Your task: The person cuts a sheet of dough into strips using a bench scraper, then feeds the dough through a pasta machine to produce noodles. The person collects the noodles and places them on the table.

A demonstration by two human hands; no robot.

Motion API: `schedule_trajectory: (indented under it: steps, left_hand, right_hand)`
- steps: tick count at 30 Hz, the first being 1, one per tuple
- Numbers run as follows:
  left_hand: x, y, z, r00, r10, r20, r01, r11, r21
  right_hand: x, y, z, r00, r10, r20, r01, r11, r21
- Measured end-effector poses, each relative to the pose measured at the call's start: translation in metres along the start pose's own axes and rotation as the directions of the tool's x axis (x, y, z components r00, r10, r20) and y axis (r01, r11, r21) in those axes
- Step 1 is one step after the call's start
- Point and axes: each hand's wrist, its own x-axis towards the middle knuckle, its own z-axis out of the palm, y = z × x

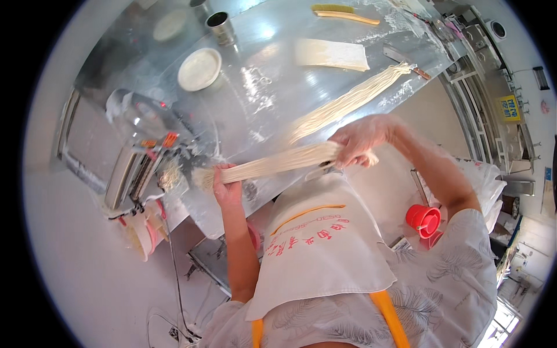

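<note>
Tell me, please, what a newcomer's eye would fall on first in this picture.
Probably the long bundle of pale noodles held between the left hand and the right hand, near the centre. Next might come a second noodle bundle lying on the shiny metal table beyond, then the bright red container at the lower right.

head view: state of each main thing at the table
Long pale noodle hank, held nearly straight between left hand and right hand
Second pale noodle bundle, laid out
Round white dish, upright, open
Cylindrical silver metal cup, upright, open
Tan wooden brush, lying down
Brown-handled metal knife, lying flat
Pale rectangular sheet, lying flat
Silver metal table, streaked white
</note>
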Motion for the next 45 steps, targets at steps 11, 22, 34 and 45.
schedule_trajectory:
  steps: [11,22,34,45]
  left_hand:
    - [0.033,-0.223,0.086,0.97,0.046,-0.238,-0.051,0.999,-0.015]
    - [0.051,-0.228,0.069,0.935,0.273,-0.227,-0.167,0.902,0.397]
    - [0.039,-0.274,0.119,0.866,0.494,-0.076,-0.129,0.368,0.921]
    - [0.048,-0.339,0.135,0.976,0.217,-0.028,-0.01,0.169,0.985]
  right_hand:
    - [-0.07,0.165,-0.317,0.927,0.289,-0.24,-0.344,0.91,-0.23]
    - [-0.067,0.298,-0.47,0.87,0.21,-0.445,-0.485,0.524,-0.7]
    - [0.047,0.211,-0.375,0.365,-0.572,-0.734,-0.147,0.744,-0.652]
    - [0.055,0.177,-0.378,0.458,-0.451,-0.766,-0.307,0.728,-0.613]
